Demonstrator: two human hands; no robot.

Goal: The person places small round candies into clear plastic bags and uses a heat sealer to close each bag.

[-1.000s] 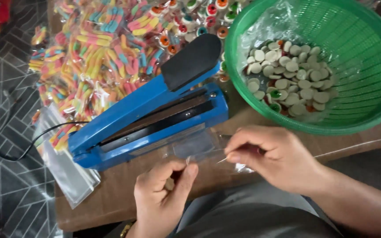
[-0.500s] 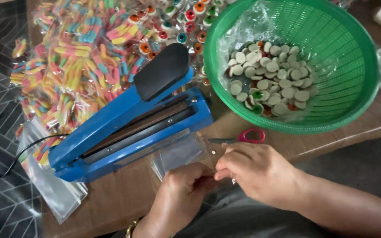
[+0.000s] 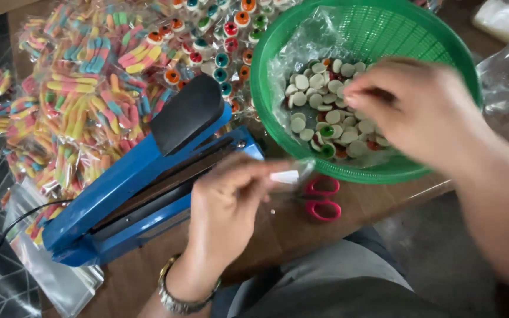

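Left hand (image 3: 231,206) pinches a small clear bag (image 3: 293,175) at centre; right hand (image 3: 410,109) reaches with curled fingers into the green basket (image 3: 278,53) of round candies (image 3: 325,115), upper right. Pink scissors (image 3: 324,200) lie below it, beside the blue heat sealer (image 3: 142,188).

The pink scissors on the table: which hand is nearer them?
Left. The left hand holds a small clear bag just beside the pink scissors; the right hand is up over the green basket.
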